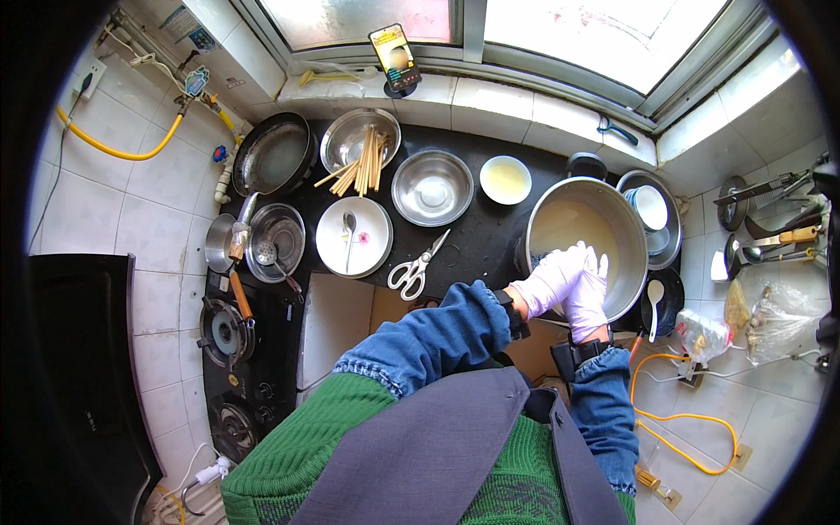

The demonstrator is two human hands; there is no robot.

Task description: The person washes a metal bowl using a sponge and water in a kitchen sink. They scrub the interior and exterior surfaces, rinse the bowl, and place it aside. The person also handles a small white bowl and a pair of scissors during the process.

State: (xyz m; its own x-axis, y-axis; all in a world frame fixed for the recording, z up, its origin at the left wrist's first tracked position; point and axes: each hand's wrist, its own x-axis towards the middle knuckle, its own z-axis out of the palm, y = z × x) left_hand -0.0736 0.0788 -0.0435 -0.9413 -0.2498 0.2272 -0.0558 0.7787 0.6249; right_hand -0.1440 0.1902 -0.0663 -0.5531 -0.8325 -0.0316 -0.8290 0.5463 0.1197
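Both of my hands wear thin lavender gloves and meet over the near part of a large metal pot (638, 262). My left hand (552, 281) reaches in from the left, its fingers against my right hand (586, 298). The right hand points away from me, over the pot's inside. Whether anything is held between them is hidden. A pale, cloudy beige liquid (574, 226) covers the bottom of the pot. Left of the pot, kitchen scissors (419, 266) with white handles lie on the black counter (485, 243).
A white bowl of pale yellow liquid (505, 180), a steel bowl (432, 188), and white plates bearing a spoon (350, 230) stand left of the pot. Behind them, wooden chopsticks (367, 161) rest in another steel bowl. A gas stove (226, 331) is far left; stacked small bowls (650, 207) sit right.
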